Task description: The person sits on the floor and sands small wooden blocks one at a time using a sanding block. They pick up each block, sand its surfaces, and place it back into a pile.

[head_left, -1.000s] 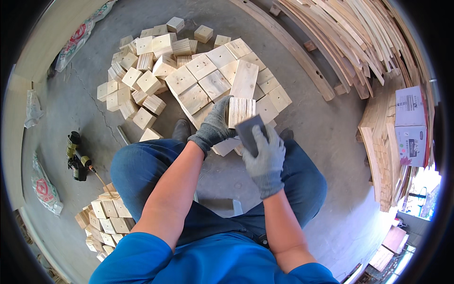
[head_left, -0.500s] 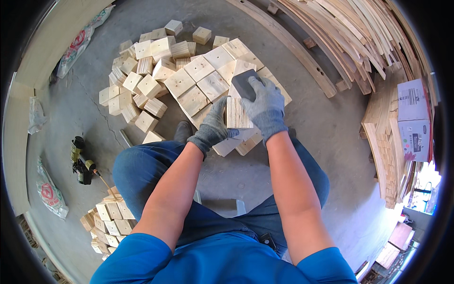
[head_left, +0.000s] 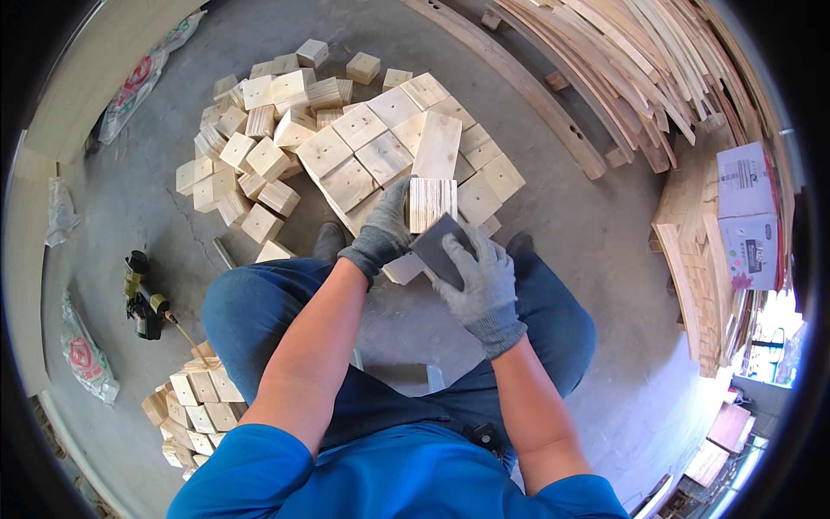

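My gloved left hand [head_left: 383, 227] is closed around the left side of a pale wooden block [head_left: 437, 147]. The block's striped near end faces me, and its long upper side points away over a raised layer of similar blocks [head_left: 386, 158]. Against the lower right of that near end lies a flat dark grey sanding pad [head_left: 439, 251]. My gloved right hand [head_left: 481, 281] grips the pad, its fingers over the right part. My left thumb and the block's underside are hidden.
Loose wooden blocks [head_left: 259, 121] lie heaped at the far left. More blocks [head_left: 203, 402] are stacked by my left thigh, beside a black and yellow power tool [head_left: 143, 294]. Long boards [head_left: 596, 78] and a printed carton [head_left: 748, 216] stand at the right.
My right hand has drawn the sanding pad toward me, from the block's upper right side down to its near end. My left hand keeps the block nearly in place.
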Motion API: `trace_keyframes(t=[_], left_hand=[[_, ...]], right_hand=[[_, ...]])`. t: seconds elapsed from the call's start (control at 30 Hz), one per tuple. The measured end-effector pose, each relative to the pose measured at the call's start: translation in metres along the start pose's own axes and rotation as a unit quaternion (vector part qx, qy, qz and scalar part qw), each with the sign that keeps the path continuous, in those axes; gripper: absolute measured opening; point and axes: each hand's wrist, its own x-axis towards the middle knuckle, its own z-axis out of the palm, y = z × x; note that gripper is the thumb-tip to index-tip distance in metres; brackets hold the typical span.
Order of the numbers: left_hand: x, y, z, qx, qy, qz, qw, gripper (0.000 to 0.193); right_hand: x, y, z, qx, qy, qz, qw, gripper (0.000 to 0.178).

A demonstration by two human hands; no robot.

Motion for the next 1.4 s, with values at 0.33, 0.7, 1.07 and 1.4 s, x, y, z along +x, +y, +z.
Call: trace_keyframes(t=[0.33,0.7,1.07,1.4], left_hand=[[-0.018,0.075,-0.013,0.216,-0.012,-0.052,0.975,0.137],[0.006,0.157,-0.002,0.452,-0.099,-0.036,0.886,0.119],[0.026,0.148,0.002,0.491,-0.08,0.089,0.863,0.108],[0.002,0.099,0.017,0.478,0.019,0.23,0.848,0.102]], right_hand=[[-0.021,0.072,-0.046,0.088,0.116,0.142,0.979,0.076],[-0.029,0.078,-0.037,0.16,0.164,0.167,0.959,0.073],[-0.036,0.087,-0.042,0.154,0.191,0.192,0.95,0.073],[-0.031,0.087,-0.04,0.136,0.198,0.181,0.954,0.07]])
